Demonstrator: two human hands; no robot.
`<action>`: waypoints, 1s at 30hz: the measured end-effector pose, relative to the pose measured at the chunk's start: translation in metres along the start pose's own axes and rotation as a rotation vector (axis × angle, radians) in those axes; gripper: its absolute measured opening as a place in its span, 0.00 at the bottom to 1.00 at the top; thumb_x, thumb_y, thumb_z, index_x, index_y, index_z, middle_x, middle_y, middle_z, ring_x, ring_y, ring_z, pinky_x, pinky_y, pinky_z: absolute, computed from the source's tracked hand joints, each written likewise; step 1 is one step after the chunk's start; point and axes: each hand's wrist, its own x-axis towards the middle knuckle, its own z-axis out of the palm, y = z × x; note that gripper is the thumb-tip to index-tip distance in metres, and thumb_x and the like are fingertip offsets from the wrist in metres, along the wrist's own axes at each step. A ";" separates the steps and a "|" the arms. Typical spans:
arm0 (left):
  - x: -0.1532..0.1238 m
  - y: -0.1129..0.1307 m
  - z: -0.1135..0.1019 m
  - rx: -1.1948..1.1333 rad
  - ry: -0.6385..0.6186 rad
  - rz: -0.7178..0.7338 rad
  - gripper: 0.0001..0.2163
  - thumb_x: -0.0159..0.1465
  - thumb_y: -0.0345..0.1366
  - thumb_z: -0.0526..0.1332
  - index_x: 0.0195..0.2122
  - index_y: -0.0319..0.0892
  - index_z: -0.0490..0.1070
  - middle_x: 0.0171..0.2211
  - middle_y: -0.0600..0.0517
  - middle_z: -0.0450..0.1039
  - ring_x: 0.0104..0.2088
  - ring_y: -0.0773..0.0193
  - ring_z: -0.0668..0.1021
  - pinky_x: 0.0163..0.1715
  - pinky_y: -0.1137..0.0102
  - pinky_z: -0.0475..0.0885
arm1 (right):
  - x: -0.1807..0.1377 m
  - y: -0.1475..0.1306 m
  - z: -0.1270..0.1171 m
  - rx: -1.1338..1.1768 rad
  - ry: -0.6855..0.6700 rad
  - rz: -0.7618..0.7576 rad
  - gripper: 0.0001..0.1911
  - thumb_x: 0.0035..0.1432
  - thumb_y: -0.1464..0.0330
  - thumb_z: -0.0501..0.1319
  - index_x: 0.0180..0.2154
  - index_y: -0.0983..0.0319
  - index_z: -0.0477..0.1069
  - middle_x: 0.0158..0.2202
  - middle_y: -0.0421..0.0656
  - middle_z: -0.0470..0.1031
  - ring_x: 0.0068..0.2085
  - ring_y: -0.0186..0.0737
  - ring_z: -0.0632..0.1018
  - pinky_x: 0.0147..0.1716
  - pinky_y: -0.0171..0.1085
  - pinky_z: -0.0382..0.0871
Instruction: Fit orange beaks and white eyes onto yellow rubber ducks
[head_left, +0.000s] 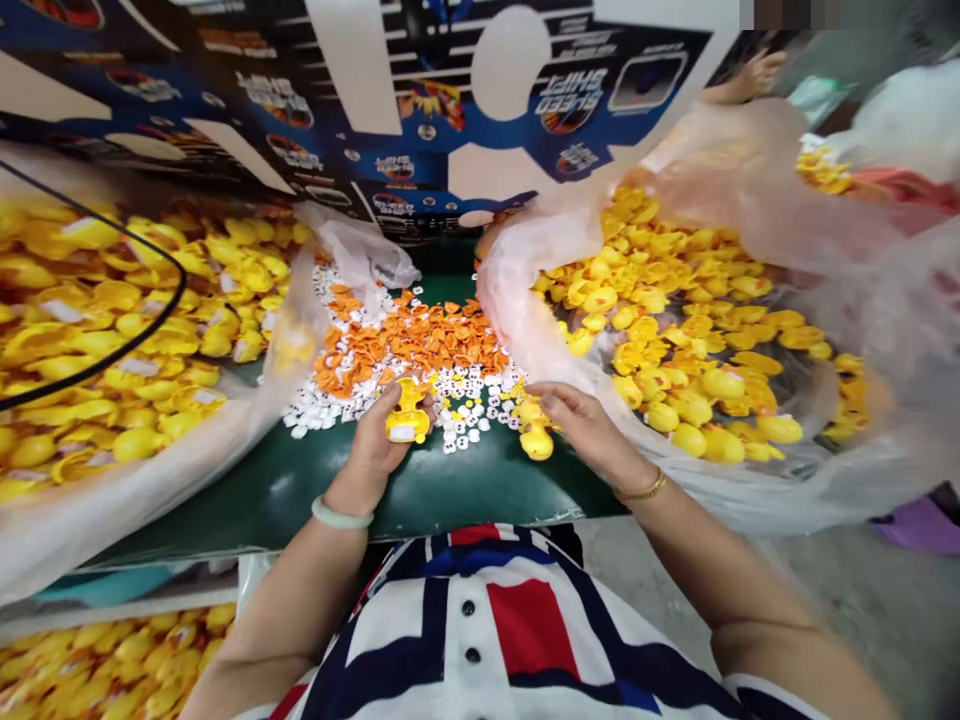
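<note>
My left hand [382,435] is closed around the edge of a hollow yellow toy duck half [409,412], its inside facing up and a whitish patch near its lower end. My right hand [585,425] has its thumb and fingers on a second yellow duck half [536,443], whose rounded side faces up; the fingers cover its upper part. Both hands are just above the green tabletop [465,485]. Between and beyond them lie small white pieces with dark marks [457,412] and a heap of orange duck parts [442,338]. Small yellow bits are mixed in near my right fingertips.
A plastic-lined heap of yellow duck parts [127,330] stands at left, with a black cable [169,310] across it. At right is another plastic bag [517,300] of yellow parts [690,350]. Printed cardboard [420,100] rises behind. More yellow pieces [112,665] sit below the table.
</note>
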 end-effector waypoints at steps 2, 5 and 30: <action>0.001 0.002 -0.003 -0.016 -0.003 0.014 0.20 0.57 0.44 0.66 0.47 0.41 0.70 0.30 0.47 0.75 0.26 0.60 0.77 0.22 0.70 0.71 | -0.010 0.010 0.016 0.012 -0.031 0.004 0.21 0.62 0.54 0.61 0.52 0.56 0.74 0.44 0.44 0.81 0.40 0.41 0.81 0.40 0.42 0.78; 0.003 0.006 -0.005 -0.057 0.014 0.036 0.18 0.57 0.43 0.66 0.46 0.41 0.71 0.31 0.47 0.75 0.27 0.60 0.78 0.24 0.69 0.72 | -0.022 0.021 0.029 -0.052 -0.017 -0.061 0.20 0.64 0.56 0.60 0.55 0.54 0.72 0.52 0.44 0.77 0.51 0.44 0.78 0.52 0.46 0.73; -0.001 0.004 -0.003 -0.060 -0.029 0.028 0.19 0.58 0.44 0.65 0.46 0.40 0.69 0.28 0.49 0.73 0.24 0.60 0.77 0.20 0.70 0.70 | -0.070 0.018 0.047 -0.923 -0.009 -0.451 0.30 0.52 0.51 0.68 0.51 0.61 0.70 0.49 0.55 0.72 0.49 0.57 0.76 0.46 0.55 0.76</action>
